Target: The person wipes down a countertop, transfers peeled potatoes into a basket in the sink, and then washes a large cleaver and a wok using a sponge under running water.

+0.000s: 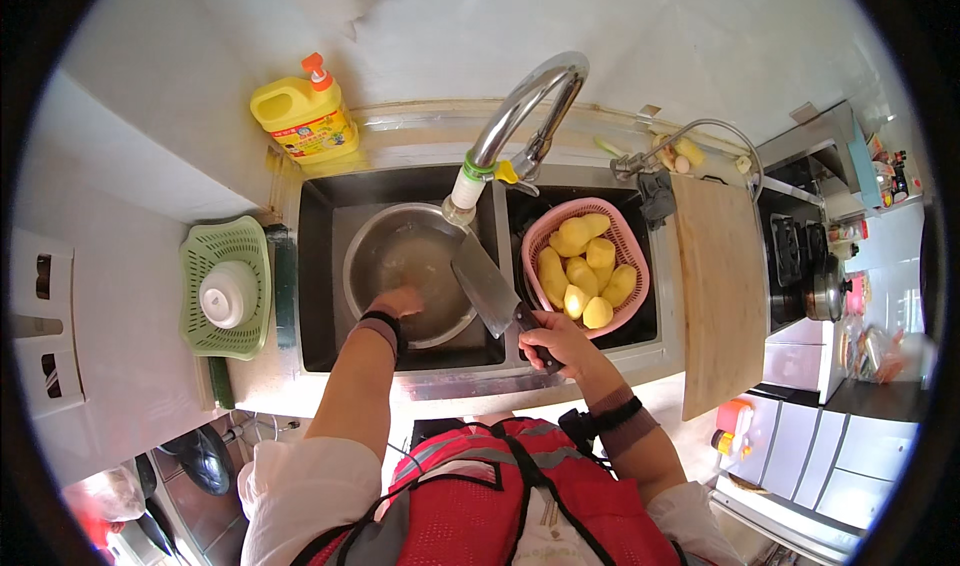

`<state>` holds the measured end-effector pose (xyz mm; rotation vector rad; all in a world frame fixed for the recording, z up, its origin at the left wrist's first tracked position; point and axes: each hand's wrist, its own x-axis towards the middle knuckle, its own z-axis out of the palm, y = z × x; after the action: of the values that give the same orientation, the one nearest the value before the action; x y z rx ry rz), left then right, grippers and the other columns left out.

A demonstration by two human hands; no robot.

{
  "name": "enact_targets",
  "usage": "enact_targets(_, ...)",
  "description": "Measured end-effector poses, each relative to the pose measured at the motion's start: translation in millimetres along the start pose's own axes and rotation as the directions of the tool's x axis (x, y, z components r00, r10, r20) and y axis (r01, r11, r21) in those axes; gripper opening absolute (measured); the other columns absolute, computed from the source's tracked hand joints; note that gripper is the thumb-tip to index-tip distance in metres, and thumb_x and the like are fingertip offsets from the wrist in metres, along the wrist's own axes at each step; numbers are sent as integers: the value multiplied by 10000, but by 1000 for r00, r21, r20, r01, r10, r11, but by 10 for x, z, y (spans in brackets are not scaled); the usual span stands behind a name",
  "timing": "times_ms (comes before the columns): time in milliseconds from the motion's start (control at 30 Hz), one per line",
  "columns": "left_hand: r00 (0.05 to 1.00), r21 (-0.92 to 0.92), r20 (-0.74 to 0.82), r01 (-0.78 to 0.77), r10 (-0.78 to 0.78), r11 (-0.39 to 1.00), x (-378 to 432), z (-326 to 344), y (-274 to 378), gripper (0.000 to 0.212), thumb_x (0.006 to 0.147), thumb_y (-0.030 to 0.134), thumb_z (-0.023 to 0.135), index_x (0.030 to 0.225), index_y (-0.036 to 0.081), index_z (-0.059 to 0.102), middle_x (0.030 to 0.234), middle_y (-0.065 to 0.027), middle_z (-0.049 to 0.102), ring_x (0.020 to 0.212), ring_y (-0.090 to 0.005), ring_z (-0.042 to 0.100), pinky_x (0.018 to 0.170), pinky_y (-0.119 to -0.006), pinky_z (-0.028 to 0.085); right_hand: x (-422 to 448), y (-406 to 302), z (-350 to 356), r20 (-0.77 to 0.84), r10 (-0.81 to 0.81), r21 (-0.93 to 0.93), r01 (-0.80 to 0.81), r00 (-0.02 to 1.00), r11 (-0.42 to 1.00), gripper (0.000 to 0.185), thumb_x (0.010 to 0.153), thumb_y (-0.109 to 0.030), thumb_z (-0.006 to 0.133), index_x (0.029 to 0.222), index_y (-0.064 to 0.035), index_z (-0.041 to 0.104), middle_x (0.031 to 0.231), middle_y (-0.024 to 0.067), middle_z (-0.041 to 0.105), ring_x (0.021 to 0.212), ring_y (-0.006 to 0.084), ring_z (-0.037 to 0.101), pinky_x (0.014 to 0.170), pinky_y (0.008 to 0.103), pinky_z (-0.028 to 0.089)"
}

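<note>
My right hand [561, 343] grips the dark handle of a kitchen cleaver [484, 285]. Its broad metal blade slants up and left over the right rim of a round metal basin [355, 296]. The basin stands in the left sink bowl [318, 228] and holds cloudy water [427, 266]. My left hand [401, 301] reaches into that water; its fingers are under the surface and too blurred to show their pose. To the right, a pink plastic basket [636, 247] of several peeled potatoes [581, 272] sits in the other sink bowl.
A chrome faucet [495, 127] arches over the sink, its spout close to the cleaver's tip. At left are a green basket [260, 281] with a white bowl [225, 294] and a yellow pump jug [307, 120]. A wooden board [720, 288] lies right, before a stove [784, 243].
</note>
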<state>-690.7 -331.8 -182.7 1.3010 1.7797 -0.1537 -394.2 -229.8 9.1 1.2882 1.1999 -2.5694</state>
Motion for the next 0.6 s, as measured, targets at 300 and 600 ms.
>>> enact_targets(300,971,-983,-99,-129,218,128,-765,-513,157,375,888,223,515,1192,15,589,1242,-64,537,1235,-203,415,1066,-314,247,255,9,33,48,-66,30,64,997,997,72,808,-41,581,839,-5,527,627,65,544,460,138,507,440,256,407)
enact_targets(600,804,-831,-364,-508,471,226,-1526,-732,856,428,846,138,550,1248,-6,544,1375,-90,381,1307,-232,334,1092,-314,214,441,-236,464,51,-173,-59,175,984,983,63,803,-41,573,805,-2,524,622,79,550,448,168,510,438,281,405)
